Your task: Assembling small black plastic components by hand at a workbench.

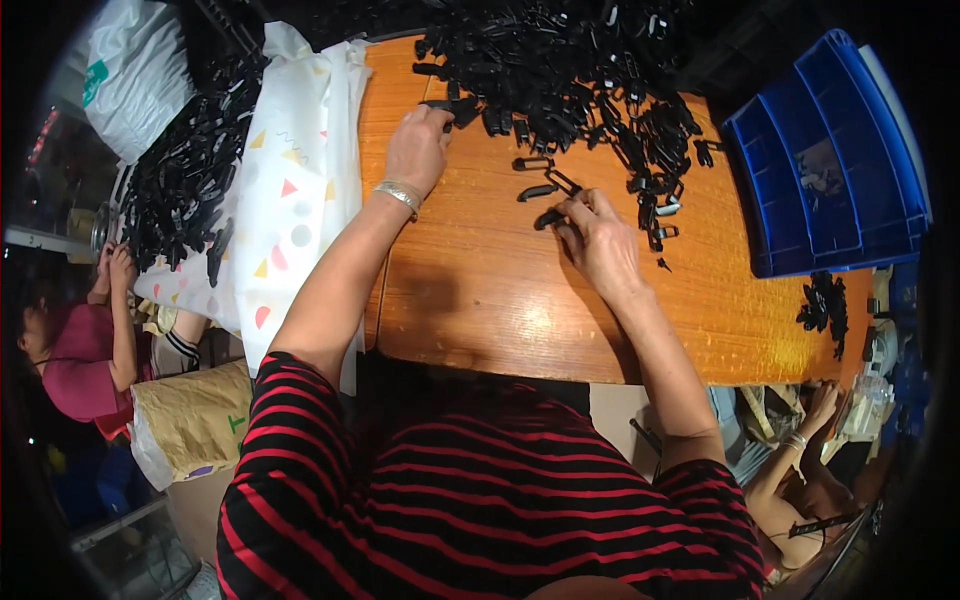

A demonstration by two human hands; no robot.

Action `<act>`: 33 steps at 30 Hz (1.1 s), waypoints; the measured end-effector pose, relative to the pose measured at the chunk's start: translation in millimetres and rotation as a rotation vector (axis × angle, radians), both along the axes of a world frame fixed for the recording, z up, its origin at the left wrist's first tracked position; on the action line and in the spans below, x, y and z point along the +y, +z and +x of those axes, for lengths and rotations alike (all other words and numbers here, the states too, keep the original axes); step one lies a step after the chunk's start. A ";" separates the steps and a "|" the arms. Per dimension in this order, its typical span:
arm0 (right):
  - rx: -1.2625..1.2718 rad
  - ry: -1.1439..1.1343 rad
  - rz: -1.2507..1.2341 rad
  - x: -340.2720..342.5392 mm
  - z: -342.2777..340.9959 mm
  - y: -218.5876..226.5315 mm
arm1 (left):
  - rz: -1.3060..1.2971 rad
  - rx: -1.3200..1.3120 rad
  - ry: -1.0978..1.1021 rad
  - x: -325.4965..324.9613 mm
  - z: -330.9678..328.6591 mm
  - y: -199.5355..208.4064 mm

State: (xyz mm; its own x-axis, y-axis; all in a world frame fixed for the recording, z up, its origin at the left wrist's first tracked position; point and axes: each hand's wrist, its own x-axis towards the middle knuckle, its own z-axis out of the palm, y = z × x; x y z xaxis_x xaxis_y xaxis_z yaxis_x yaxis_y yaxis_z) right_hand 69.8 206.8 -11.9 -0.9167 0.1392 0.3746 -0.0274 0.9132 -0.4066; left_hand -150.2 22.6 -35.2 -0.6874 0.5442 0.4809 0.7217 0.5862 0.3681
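Note:
My left hand (418,152), with a bracelet at its wrist, reaches to the near left edge of a big heap of small black plastic parts (540,75). Its fingers are closed at a black part (460,110) there, and the fingertips are partly hidden. Lower down and to the right, my right hand (602,245) pinches a small dark plastic piece (547,218) between thumb and fingers, just over the wooden table (480,290). Close to those fingers lie a curved black piece (538,193) and a black rectangular loop (533,163).
A blue compartment bin (830,160) stands on the right, with a small black pile (825,310) nearer me. White patterned sheeting (300,190) covers the left side, beside another black heap (190,170). One person (90,330) sits at left; another person's arm (790,450) shows lower right.

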 end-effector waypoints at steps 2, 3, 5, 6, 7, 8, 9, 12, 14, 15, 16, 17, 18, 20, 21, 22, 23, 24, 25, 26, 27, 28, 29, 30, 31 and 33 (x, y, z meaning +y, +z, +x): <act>-0.026 0.000 0.005 -2.8 -4.3 -0.3 | 0.021 0.017 -0.053 -1.1 6.5 1.1; -0.030 -0.004 0.007 -2.3 -5.3 -1.0 | 0.023 0.014 -0.057 -1.9 13.7 0.4; -0.049 0.095 0.088 -4.0 -8.7 -1.9 | 0.056 -0.086 -0.124 -5.7 30.4 2.5; -0.049 0.095 0.089 -6.7 -9.5 1.1 | 0.058 -0.085 -0.124 -7.4 39.2 3.3; -0.108 0.110 0.103 -10.4 -10.7 6.9 | 0.069 -0.165 -0.204 -10.0 48.7 4.8; -0.167 0.124 0.117 -13.1 -11.7 10.2 | 0.080 -0.246 -0.285 -11.6 56.4 6.3; -0.167 0.128 0.119 -13.2 -13.3 10.6 | 0.083 -0.245 -0.281 -11.7 62.6 7.8; -0.172 0.220 0.276 -11.9 -17.9 13.5 | 0.083 -0.245 -0.303 -17.2 75.9 7.8; -0.180 0.294 0.371 -11.5 -22.5 17.4 | 0.113 -0.272 -0.308 -23.4 76.7 8.4; -0.182 0.299 0.371 -12.4 -24.6 19.2 | 0.140 -0.297 -0.320 -27.0 77.4 8.4; -0.229 0.325 0.347 -13.3 -26.8 21.4 | 0.143 -0.298 -0.319 -30.5 77.3 7.9; -0.277 0.350 0.322 -14.2 -27.8 22.6 | 0.124 -0.235 -0.329 -34.4 77.1 6.8; -0.278 0.351 0.323 -14.8 -27.6 22.3 | 0.105 -0.171 -0.340 -36.4 77.5 5.8; -0.315 0.273 0.205 -16.3 -30.1 21.6 | 0.061 -0.167 -0.322 -36.6 77.5 4.5; -0.314 0.275 0.207 -18.9 -29.7 22.3 | 0.014 -0.165 -0.308 -36.1 77.4 3.9; -0.193 0.250 -0.035 -23.4 -27.8 22.7 | 0.015 -0.164 -0.307 -35.3 77.9 4.7; -0.071 0.221 -0.275 -28.3 -26.6 22.8 | 0.012 -0.154 -0.312 -34.5 78.4 5.4; -0.070 0.222 -0.275 -33.5 -26.8 22.4 | 0.008 -0.144 -0.317 -34.3 78.8 6.3; -0.011 0.164 -0.479 -38.8 -26.8 21.6 | 0.009 -0.144 -0.319 -33.7 80.2 7.3; 0.051 0.105 -0.681 -44.3 -27.1 20.5 | 0.037 -0.188 -0.320 -33.9 82.5 8.1; 0.051 0.104 -0.681 -50.9 -27.8 18.8 | 0.065 -0.233 -0.319 -34.5 85.2 9.0; 0.131 0.097 -0.733 -56.5 -29.1 16.5 | 0.064 -0.231 -0.322 -32.9 88.9 13.2; 0.211 0.091 -0.784 -58.7 -29.8 13.3 | 0.194 -0.486 -0.322 -31.0 93.8 18.3; 0.208 0.070 -0.630 -57.6 -30.1 6.8 | 0.323 -0.741 -0.317 -29.7 97.6 22.5; 0.207 0.073 -0.631 -59.4 -29.7 6.2 | 0.323 -0.740 -0.314 -31.4 100.0 24.5; 0.128 0.021 -0.589 -65.3 -26.9 4.9 | 0.731 -1.079 -0.402 -34.0 103.0 26.7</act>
State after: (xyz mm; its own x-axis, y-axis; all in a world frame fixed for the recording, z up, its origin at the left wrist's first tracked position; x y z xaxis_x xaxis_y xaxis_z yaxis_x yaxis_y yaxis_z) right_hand 42.9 141.4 -7.1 -0.8742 0.3390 0.3477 -0.1254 0.5342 -0.8360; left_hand -47.2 -11.4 -8.5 -0.7571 0.6493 0.0723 -0.0471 -0.1647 0.9852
